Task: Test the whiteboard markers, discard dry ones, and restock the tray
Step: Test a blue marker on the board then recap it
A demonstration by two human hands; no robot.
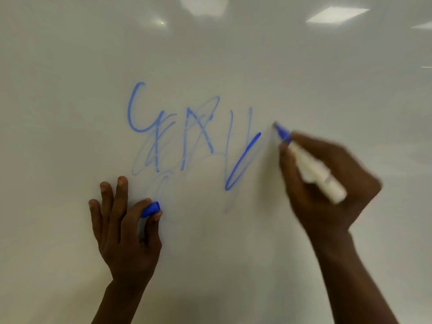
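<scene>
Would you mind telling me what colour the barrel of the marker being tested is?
White, with a blue tip end; the marker in the right hand shows in the head view.

Whiteboard (70, 90), white, filling the view. Right hand (327, 188), blurred, gripping white-barrelled blue marker (313, 169); tip up-left of the fingers, at the board. Blue scribbles (187, 132) left of that hand: bold looped stroke nearest, fainter lines beyond. Left hand (121, 225), three fingers spread against the board, blue cap (151, 208) pinched between thumb and forefinger, below the scribbles.
</scene>
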